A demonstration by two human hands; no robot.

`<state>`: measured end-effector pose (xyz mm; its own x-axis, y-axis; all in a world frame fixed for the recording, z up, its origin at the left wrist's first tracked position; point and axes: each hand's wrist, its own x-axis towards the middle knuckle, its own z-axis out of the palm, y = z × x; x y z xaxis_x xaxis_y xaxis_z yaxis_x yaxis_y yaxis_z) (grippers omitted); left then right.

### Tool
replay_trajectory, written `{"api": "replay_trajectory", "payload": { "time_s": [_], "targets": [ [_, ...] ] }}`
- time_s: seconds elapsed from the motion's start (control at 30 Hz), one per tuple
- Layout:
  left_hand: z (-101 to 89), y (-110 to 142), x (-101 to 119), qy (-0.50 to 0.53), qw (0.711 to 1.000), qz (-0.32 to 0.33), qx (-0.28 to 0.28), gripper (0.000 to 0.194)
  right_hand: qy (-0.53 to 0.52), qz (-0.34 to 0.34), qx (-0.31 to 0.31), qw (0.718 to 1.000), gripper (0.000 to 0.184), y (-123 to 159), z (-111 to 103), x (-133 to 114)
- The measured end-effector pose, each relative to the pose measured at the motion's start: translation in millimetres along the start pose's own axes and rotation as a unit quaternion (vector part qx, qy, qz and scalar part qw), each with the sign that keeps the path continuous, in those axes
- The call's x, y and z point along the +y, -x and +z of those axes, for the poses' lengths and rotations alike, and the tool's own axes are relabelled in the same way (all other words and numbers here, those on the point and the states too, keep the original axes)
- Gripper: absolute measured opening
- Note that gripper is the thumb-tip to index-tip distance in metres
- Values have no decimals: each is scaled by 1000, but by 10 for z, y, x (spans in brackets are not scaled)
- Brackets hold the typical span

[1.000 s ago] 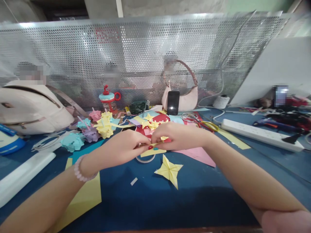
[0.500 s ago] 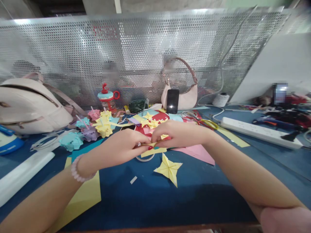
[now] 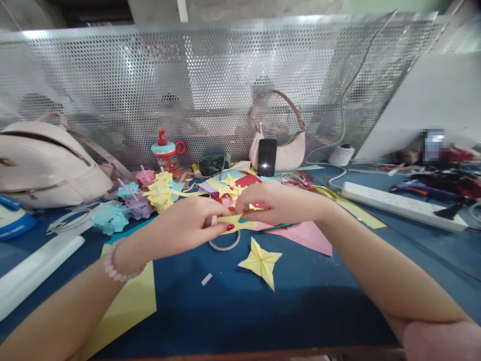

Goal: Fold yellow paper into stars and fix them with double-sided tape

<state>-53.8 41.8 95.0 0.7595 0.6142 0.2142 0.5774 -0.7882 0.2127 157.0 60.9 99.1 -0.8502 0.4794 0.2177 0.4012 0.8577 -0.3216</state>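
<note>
Above the middle of the table, my left hand (image 3: 188, 220) pinches the left end of a small yellow paper piece (image 3: 232, 219). My right hand (image 3: 276, 203) grips the same piece from the other side, its fingers curled over it and hiding part of it. Nearer to me lies a folded yellow paper star (image 3: 260, 263) with four points. Just below my left fingertips sits a roll of tape (image 3: 224, 246), partly covered. A thin green stick (image 3: 280, 227) lies over pink paper (image 3: 306, 238) beside my right hand.
Crumpled paper flowers (image 3: 110, 219) and a red-handled cup (image 3: 165, 150) stand back left, near a pale backpack (image 3: 56, 165). A phone (image 3: 267, 156) leans on a handbag (image 3: 296, 148). Power strips (image 3: 406, 205) flank the work area; yellow sheets (image 3: 131, 306) lie front left.
My hands have turned and spread slightly, so more of the yellow paper piece shows between them. The green stick and more of the tape roll have come into sight.
</note>
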Motion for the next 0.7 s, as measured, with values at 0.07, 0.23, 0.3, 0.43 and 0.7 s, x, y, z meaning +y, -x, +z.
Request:
{"api": "replay_trajectory", "payload": {
  "time_s": [0.07,0.23,0.3,0.43,0.7],
  "targets": [
    [11,1,-12,-4,1000,-3,3,22,1,2,1,1000,14,8,-3,6],
    [21,0,-15,-3,1000,-10,-3,20,-2,9,0,1000,14,17,-19,8],
    [14,-2,-3,7,1000,-19,-7,19,-5,6,0,1000,14,11,-29,-7],
    [1,-13,25,26,999,-23,-12,16,-24,12,-7,1000,13,-13,-25,-46],
    [24,-26,-5,4,1000,-26,-16,19,-7,25,3,1000,17,-43,28,-39]
  ]
}}
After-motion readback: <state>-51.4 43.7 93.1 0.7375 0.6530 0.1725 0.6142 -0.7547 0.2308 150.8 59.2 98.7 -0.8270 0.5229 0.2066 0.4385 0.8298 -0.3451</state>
